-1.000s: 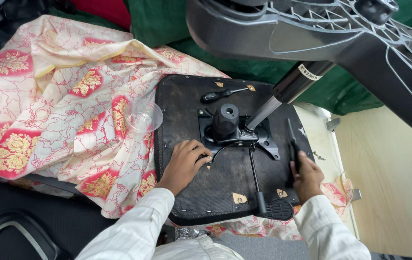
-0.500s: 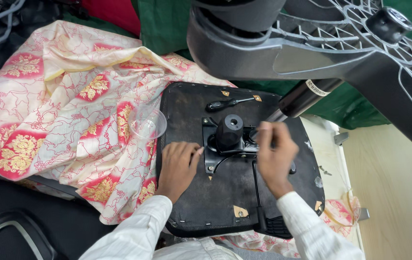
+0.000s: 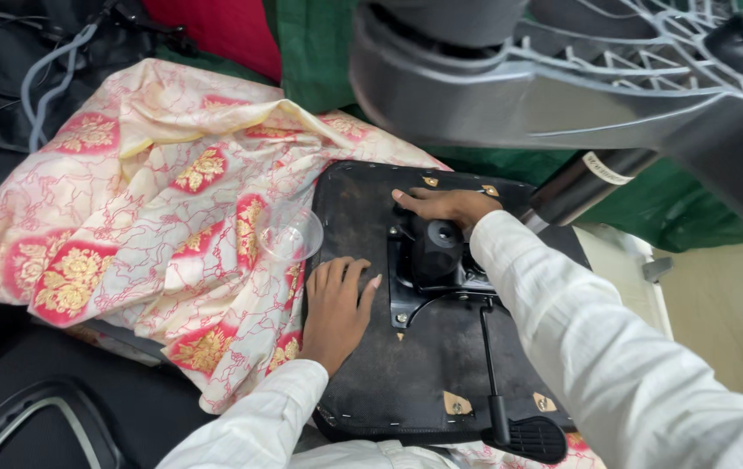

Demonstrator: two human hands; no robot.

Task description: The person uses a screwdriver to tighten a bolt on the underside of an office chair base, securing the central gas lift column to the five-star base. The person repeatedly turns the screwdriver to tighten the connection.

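A black chair seat [image 3: 441,373] lies upside down, its underside facing up. A black metal tilt mechanism [image 3: 435,254] is bolted at its middle. My left hand [image 3: 337,306] rests flat on the seat's left edge, fingers extended, holding nothing. My right hand [image 3: 446,205] reaches across the mechanism to the seat's far edge, palm down over the spot where a dark hand tool lay. That tool is hidden under the hand, and I cannot tell whether the fingers grip it. My white sleeve [image 3: 597,347] crosses the right side of the seat.
A pink and cream floral cloth [image 3: 128,217] lies under and left of the seat, with a clear plastic cup [image 3: 291,231] on it. The grey chair base [image 3: 545,95] and gas cylinder [image 3: 589,178] hang overhead. A lever paddle [image 3: 525,437] sticks out near me. Green cloth [image 3: 328,52] lies behind.
My right hand left the seat's right edge, crossed over the mechanism and now lies at the far edge over the tool. My left hand stayed flat on the seat.
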